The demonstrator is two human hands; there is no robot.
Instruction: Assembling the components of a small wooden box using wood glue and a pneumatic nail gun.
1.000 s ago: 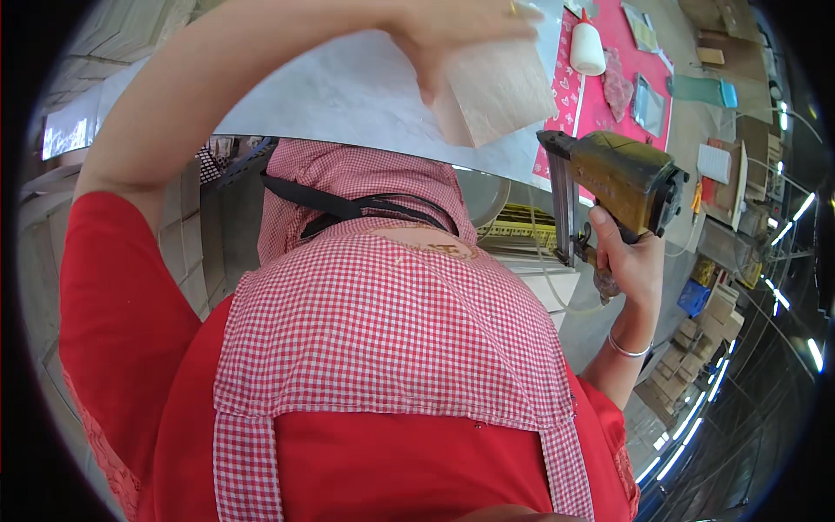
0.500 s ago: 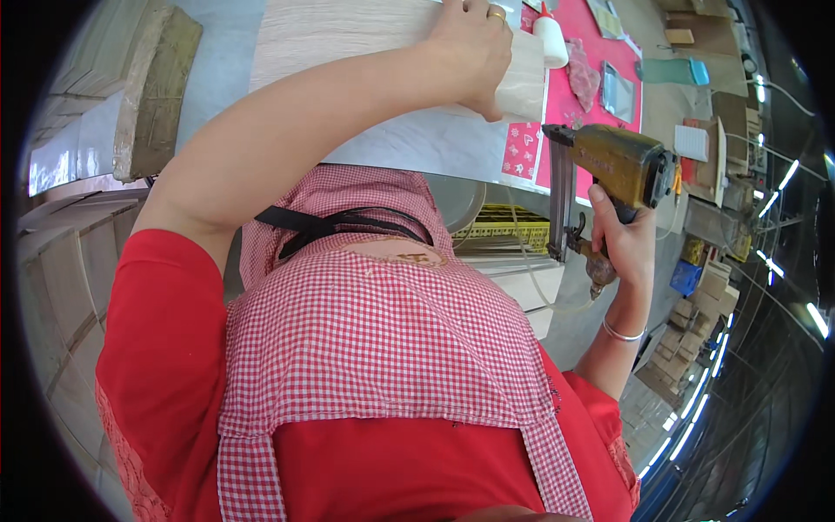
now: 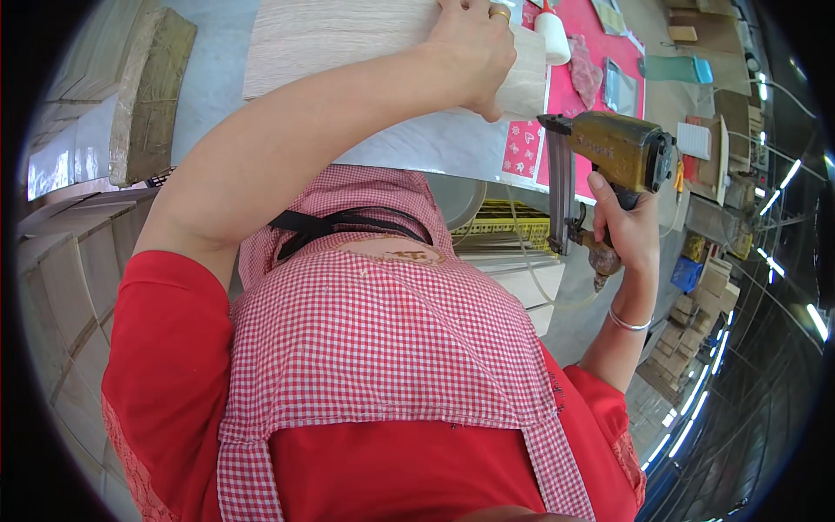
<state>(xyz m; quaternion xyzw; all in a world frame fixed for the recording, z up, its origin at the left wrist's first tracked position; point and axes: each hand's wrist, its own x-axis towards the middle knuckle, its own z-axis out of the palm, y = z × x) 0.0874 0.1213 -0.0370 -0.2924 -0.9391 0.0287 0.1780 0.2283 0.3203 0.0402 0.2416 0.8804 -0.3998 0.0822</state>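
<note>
Right hand (image 3: 633, 230): fingers wrapped around nail gun (image 3: 613, 146). Left hand (image 3: 474, 56): fingers half-curled against pale wood (image 3: 526, 80) on desk (image 3: 400, 146); whether gripping, I cannot tell.

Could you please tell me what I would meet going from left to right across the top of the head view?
Worn brown slab, wood-grain board, left hand, white squeeze bottle with a red tip, crumpled pink bundle, small rectangular tray, translucent teal container.

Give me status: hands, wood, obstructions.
Left hand on wood. Right hand grips nail gun. Nose near wood's right edge, contact unclear. White bottle beside wood, not between.
</note>
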